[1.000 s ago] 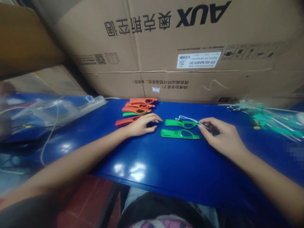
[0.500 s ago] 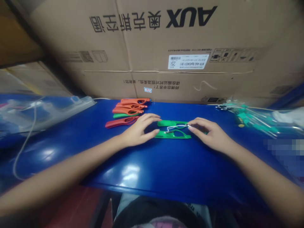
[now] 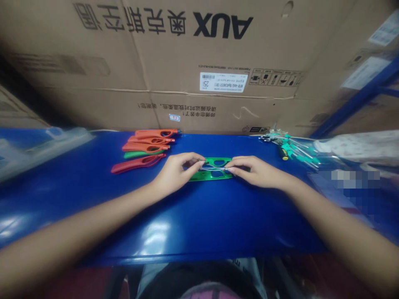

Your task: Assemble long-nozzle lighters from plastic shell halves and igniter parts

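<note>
Blue table [image 3: 202, 216], green shells [image 3: 218, 161], white wire [image 3: 215, 169], orange-red shells [image 3: 149, 140], brown box [image 3: 156, 62] w/ blk print.

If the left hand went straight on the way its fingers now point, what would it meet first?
The left hand points right, pinching a white wire over the green shells. Straight on, it would probably first meet the right hand, which holds the wire's other end; depth is unclear.

Glossy blue table [image 3: 199, 232], with soft white light patches shining off the top near the front edge. Right behind it sits a huge brown cardboard box [image 3: 140, 74] that pretty much works as the wall. Its black AUX print is upside down and there's a white label [image 3: 223, 82] stuck on. Off to the right a blue rack post [image 3: 355, 101] slants up, with another box [image 3: 377, 45] behind it. Overall pretty dim.
</note>
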`<state>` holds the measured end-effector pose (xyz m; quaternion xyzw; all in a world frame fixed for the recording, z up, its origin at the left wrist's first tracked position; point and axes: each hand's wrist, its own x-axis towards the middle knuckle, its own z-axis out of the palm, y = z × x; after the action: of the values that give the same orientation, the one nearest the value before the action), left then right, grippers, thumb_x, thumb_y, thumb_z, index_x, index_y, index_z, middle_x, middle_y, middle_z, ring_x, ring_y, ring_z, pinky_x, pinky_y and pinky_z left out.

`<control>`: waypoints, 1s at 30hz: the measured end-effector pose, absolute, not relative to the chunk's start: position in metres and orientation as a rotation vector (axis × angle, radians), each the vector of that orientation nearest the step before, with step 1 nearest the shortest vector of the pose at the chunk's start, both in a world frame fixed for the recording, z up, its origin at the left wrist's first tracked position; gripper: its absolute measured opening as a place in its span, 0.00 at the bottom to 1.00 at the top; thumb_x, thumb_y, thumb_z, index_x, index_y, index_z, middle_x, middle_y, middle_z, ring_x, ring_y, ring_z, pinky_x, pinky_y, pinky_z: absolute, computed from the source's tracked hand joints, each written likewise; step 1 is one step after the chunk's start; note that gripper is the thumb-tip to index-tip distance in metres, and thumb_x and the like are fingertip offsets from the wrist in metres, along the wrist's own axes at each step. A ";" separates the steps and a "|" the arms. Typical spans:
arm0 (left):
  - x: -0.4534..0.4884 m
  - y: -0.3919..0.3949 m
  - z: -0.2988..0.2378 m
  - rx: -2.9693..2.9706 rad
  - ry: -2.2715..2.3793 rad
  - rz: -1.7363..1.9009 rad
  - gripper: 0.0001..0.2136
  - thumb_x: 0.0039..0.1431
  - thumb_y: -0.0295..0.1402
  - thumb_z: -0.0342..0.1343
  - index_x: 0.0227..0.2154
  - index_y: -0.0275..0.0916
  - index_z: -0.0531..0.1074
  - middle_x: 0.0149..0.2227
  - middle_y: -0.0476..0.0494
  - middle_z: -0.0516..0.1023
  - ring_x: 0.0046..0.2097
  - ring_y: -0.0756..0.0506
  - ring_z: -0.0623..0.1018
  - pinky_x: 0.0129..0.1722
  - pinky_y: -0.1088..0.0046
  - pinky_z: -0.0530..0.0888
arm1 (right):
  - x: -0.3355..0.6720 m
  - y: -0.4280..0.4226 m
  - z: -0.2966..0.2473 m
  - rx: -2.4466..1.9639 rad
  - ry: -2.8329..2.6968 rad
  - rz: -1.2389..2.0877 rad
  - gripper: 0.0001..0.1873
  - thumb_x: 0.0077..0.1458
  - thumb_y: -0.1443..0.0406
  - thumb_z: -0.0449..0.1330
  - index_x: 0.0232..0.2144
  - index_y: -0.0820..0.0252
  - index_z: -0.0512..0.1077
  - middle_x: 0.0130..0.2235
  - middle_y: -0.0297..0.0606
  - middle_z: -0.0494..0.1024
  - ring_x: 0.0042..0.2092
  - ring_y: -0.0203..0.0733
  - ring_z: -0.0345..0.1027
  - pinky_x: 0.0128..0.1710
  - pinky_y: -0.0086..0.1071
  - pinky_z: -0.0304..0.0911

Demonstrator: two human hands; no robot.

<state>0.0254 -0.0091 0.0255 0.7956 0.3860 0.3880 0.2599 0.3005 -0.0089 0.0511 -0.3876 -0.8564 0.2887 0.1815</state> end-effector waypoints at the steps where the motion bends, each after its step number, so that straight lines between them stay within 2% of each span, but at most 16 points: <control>1: 0.025 -0.008 0.024 2.136 1.056 1.031 0.10 0.66 0.36 0.57 0.42 0.35 0.78 0.33 0.46 0.82 0.32 0.49 0.80 0.33 0.76 0.74 | 0.300 -0.009 0.051 -1.105 -2.414 0.864 0.16 0.66 0.57 0.54 0.46 0.60 0.75 0.39 0.40 0.79 0.38 0.40 0.71 0.39 0.34 0.65; 4: 0.022 -0.007 0.017 2.209 1.039 1.044 0.10 0.67 0.36 0.57 0.40 0.36 0.79 0.34 0.46 0.83 0.33 0.49 0.80 0.34 0.76 0.74 | 0.300 -0.013 0.045 -1.115 -2.309 0.992 0.16 0.65 0.57 0.56 0.48 0.61 0.70 0.34 0.36 0.76 0.32 0.37 0.68 0.31 0.31 0.64; 7: 0.019 -0.007 0.010 2.372 0.955 1.121 0.09 0.67 0.34 0.57 0.38 0.36 0.79 0.37 0.44 0.83 0.37 0.48 0.81 0.40 0.75 0.75 | 0.301 -0.017 0.037 -1.063 -2.261 0.951 0.11 0.63 0.59 0.58 0.43 0.61 0.71 0.34 0.36 0.75 0.34 0.36 0.68 0.34 0.30 0.65; 10: 0.018 -0.007 0.005 2.491 0.890 1.110 0.08 0.68 0.32 0.56 0.41 0.36 0.79 0.38 0.43 0.82 0.39 0.48 0.81 0.43 0.74 0.76 | 0.301 -0.018 0.030 -1.031 -2.301 0.838 0.08 0.63 0.62 0.59 0.39 0.60 0.74 0.35 0.37 0.76 0.35 0.35 0.68 0.37 0.30 0.64; 16: 0.016 -0.006 -0.002 2.577 0.853 1.042 0.10 0.69 0.29 0.53 0.47 0.35 0.77 0.42 0.41 0.80 0.42 0.47 0.80 0.44 0.73 0.76 | 0.306 -0.013 0.023 -1.009 -2.346 0.670 0.04 0.61 0.66 0.60 0.38 0.60 0.74 0.33 0.34 0.73 0.29 0.32 0.62 0.29 0.28 0.59; 23: 0.016 -0.008 -0.001 2.578 0.834 1.002 0.11 0.66 0.31 0.57 0.49 0.35 0.77 0.43 0.41 0.80 0.43 0.48 0.80 0.45 0.74 0.76 | 0.311 -0.010 0.025 -0.945 -2.399 0.609 0.08 0.64 0.65 0.59 0.43 0.59 0.77 0.40 0.41 0.77 0.39 0.39 0.71 0.39 0.32 0.66; 27: 0.016 -0.007 0.001 2.617 0.821 0.981 0.14 0.62 0.35 0.62 0.49 0.35 0.77 0.43 0.41 0.79 0.44 0.46 0.79 0.46 0.71 0.76 | 0.314 -0.008 0.025 -0.967 -2.404 0.593 0.10 0.65 0.63 0.59 0.45 0.59 0.78 0.41 0.42 0.77 0.40 0.40 0.72 0.41 0.34 0.67; 30: 0.016 -0.005 0.000 2.650 0.782 1.000 0.10 0.64 0.32 0.60 0.46 0.36 0.78 0.42 0.42 0.80 0.44 0.46 0.78 0.46 0.70 0.76 | 0.316 -0.007 0.026 -0.967 -2.428 0.626 0.11 0.65 0.63 0.59 0.45 0.59 0.78 0.41 0.41 0.77 0.40 0.40 0.72 0.41 0.34 0.67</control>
<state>0.0158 -0.0052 0.0002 0.8972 0.2646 0.3386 0.1015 0.3158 -0.0073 0.0265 -0.3505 -0.8803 0.2270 0.2252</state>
